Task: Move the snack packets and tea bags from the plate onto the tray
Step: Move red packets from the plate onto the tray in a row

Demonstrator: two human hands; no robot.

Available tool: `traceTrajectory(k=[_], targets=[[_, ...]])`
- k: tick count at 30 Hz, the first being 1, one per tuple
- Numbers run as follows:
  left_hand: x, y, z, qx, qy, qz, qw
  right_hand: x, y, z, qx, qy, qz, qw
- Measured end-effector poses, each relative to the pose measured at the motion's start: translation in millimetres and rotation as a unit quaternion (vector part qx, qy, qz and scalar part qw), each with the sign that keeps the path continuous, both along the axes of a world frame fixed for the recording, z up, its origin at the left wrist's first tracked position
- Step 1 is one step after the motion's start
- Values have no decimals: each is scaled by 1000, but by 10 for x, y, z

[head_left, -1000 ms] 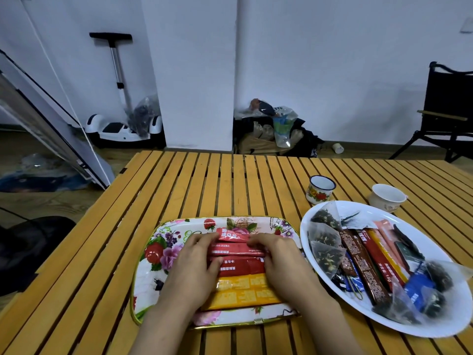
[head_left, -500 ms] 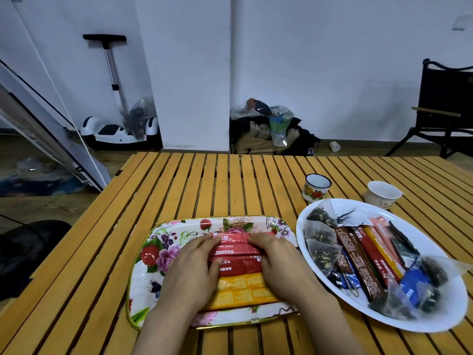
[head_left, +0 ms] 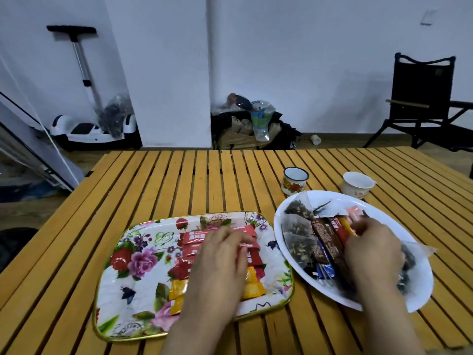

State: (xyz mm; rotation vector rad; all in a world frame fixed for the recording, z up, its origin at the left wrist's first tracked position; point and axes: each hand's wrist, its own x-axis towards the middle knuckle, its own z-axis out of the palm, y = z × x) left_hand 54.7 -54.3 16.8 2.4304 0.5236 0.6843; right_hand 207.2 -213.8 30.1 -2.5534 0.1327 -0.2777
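Red and yellow snack packets (head_left: 217,254) already sit in a stack on the floral tray (head_left: 133,265), centre of the slatted counter (head_left: 179,180). Left hand (head_left: 217,267) lies flat on that stack, fingers relaxed, holding nothing. Right hand (head_left: 373,249) is over the white plate (head_left: 289,213), fingers curled down among the stick packets (head_left: 330,239); can't tell whether it has one pinched yet.

Risks, my read:
- Sticks lie tight side by side, so a pinch could drag a neighbour out and drop it between plate and tray.
- Tea bags (head_left: 297,226) are limp mesh pouches, partly under or against the sticks; pulling a stick may flip one over the rim.
- Tray stack looks loose and slightly fanned. Lift the left hand too fast, or add on top carelessly, and it slides.
- Plate's near edge sits close to the counter edge; a push from the wrist could shift it.

Counts:
- Tray: roughly four red and two yellow packets showing, hand hides part.
- Plate: about five sticks visible, at least three tea bags on the left side, more dark bags behind the right hand, number unclear.
- Cups: two, enamel mug (head_left: 294,180) and white cup (head_left: 357,184), both beyond the plate.
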Motion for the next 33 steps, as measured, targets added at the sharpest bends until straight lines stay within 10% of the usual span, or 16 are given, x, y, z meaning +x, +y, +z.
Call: traceTrajectory(k=[8,22,28,33], targets=[[313,-472,-180,-34,23,-105,994,38,-18,-137,-57,86,-48,994],[232,-165,-11,-249,-56,-28,966,-35,-55,186,101,-166,15,981],[182,-134,184,-592,-79,-43,801,-211,23,455,309,-93,289,901],[25,121,361,-731,-137,28,668,-326,284,386,275,-26,432,859]])
